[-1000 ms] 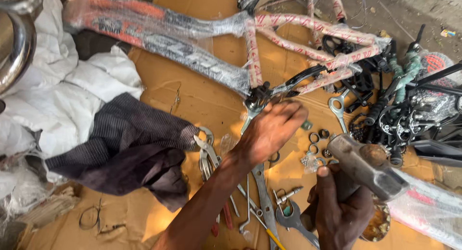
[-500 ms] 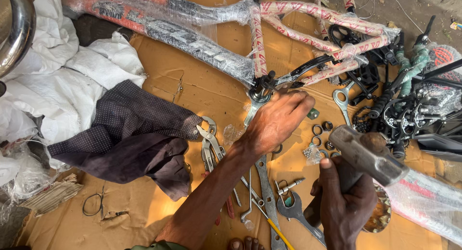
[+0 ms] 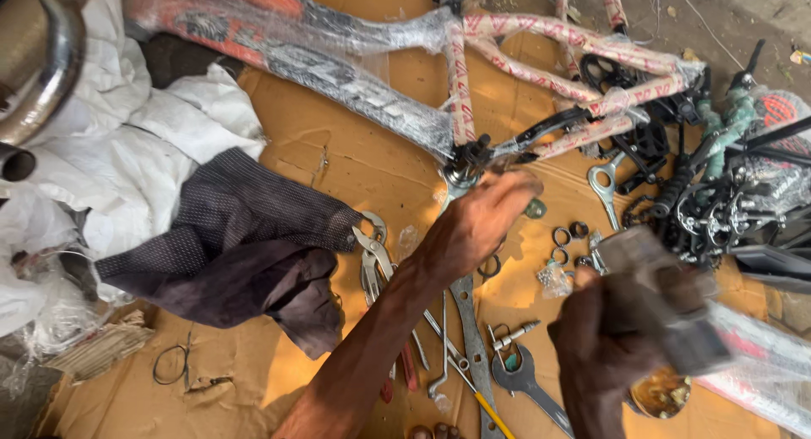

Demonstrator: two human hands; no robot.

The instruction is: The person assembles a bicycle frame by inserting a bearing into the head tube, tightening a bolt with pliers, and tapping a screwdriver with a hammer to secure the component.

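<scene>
Since a second ago the left hand (image 3: 477,223) has crept up to the plastic-wrapped red bicycle frame's bottom bracket (image 3: 463,164), fingers curled just below it, while the right hand (image 3: 612,346), farther off, grips a grey metal hammer (image 3: 663,299) tilted up-left.

right hand (image 3: 604,354): hammer (image 3: 667,299) blurred | bicycle frame (image 3: 372,63): cut off top | washers (image 3: 568,236): perhaps, tiny

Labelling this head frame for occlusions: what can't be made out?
- Right hand: the grey, hammer-like tool it holds is motion-blurred; its exact kind is unclear.
- Left hand: it covers the bicycle frame joint, so any fingertip contact is hidden.
- Rings on the cardboard: too small to identify.
- Chrome tube: cut off by the left edge.
- Parts pile: tangled, and cut off by the right edge.
</scene>
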